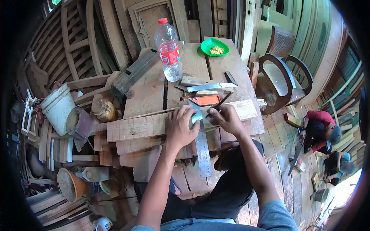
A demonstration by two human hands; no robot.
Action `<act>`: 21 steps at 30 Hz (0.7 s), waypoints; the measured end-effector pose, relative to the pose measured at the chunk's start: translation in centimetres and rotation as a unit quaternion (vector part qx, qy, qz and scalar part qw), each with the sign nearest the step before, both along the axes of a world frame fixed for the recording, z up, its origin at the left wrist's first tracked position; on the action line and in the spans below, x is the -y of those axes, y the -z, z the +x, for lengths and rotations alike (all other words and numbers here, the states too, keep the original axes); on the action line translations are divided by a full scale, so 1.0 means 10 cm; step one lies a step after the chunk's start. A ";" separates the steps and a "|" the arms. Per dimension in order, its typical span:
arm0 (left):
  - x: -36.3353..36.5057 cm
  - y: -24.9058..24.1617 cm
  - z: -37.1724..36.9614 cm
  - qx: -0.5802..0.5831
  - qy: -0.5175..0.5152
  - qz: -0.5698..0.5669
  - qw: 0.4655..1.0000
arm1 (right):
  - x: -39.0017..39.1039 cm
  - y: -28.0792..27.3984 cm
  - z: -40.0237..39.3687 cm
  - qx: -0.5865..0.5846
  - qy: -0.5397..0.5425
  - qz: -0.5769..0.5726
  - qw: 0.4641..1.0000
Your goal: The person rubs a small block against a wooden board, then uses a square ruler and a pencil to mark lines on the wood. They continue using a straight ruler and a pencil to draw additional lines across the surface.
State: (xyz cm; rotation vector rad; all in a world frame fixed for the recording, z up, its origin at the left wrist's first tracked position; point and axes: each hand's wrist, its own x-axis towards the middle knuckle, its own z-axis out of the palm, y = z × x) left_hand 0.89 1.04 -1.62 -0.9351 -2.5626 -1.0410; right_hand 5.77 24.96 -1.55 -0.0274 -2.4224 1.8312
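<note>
A wooden board point(142, 127) lies across the bench in front of me. Over it sits a try square with an orange stock point(208, 101) and a metal ruler blade point(203, 156) that reaches past the board's near edge. My left hand point(179, 125) presses on the board and the square, its thumb on the blade. In my right hand point(228, 120) is a dark pencil point(225, 99), pinched between the fingers beside the blade. The pencil's tip is hidden by the hand. Beyond the board lie a second metal-bladed square point(212, 87) and a dark short bar point(231, 78).
On the bench point(192, 57) stand a plastic bottle point(168, 50) and a green plate point(214, 47) with food. Left are a white bucket point(58, 107), a jar point(104, 109) and wood pieces. A chair point(283, 73) stands right; two people point(322, 129) crouch farther off.
</note>
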 end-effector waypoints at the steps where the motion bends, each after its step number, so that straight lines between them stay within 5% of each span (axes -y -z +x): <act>1: 0.00 -0.02 0.00 0.005 -0.002 -0.002 1.000 | -0.01 0.02 0.02 0.005 0.003 0.005 1.000; 21: -0.04 0.05 0.04 -0.012 -0.021 0.003 1.000 | 0.05 0.03 -0.03 -0.089 -0.019 0.152 0.984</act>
